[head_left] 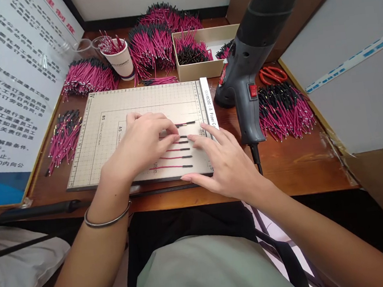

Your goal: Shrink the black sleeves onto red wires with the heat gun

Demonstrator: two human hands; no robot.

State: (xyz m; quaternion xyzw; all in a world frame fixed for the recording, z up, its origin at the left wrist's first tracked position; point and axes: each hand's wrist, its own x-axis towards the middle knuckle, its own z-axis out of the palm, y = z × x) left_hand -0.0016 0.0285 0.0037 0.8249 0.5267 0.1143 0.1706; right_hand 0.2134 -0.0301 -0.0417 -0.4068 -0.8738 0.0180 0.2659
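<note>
the left hand (145, 137) curls over the paper cutter board (91, 163), thumb and forefinger close together; whether they pinch a wire i cannot tell. the right hand (224, 158) is loosely spread, gripping nothing, its forefinger near one black wire tip. the pink wires (186, 156) lie in a row on the board, beneath and between both hands, on the desk (298, 163).

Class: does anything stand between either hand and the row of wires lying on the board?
Nothing visible does. The left hand is over the pink wires, hiding part of them; the right hand has fingertips close to their black ends. The grey gun-shaped tool is right of the board, out of the way.
</note>
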